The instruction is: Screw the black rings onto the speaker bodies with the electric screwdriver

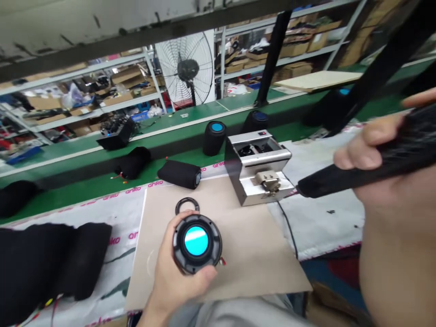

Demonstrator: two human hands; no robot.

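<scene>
My left hand (177, 277) is wrapped around a round black speaker (214, 240) with a shiny blue disc facing up, held above a brown cardboard sheet (262, 254). A short red and white wire end shows at the speaker's lower right. Just beyond it a black ring (177, 206) lies on the cardboard. At the right, my right hand (368, 145) grips a black electric screwdriver (330, 181). Its tip points left, near the front of a silver screw feeder (245, 184); whether it touches the feeder, I cannot tell.
A black cloth-covered cylinder (179, 173) lies beyond the ring. Upright black speakers (214, 141) stand on the green conveyor (160, 165). Black fabric pieces (51, 259) cover the left side. A cable (289, 229) hangs beside the feeder. A fan (187, 70) and shelves are behind.
</scene>
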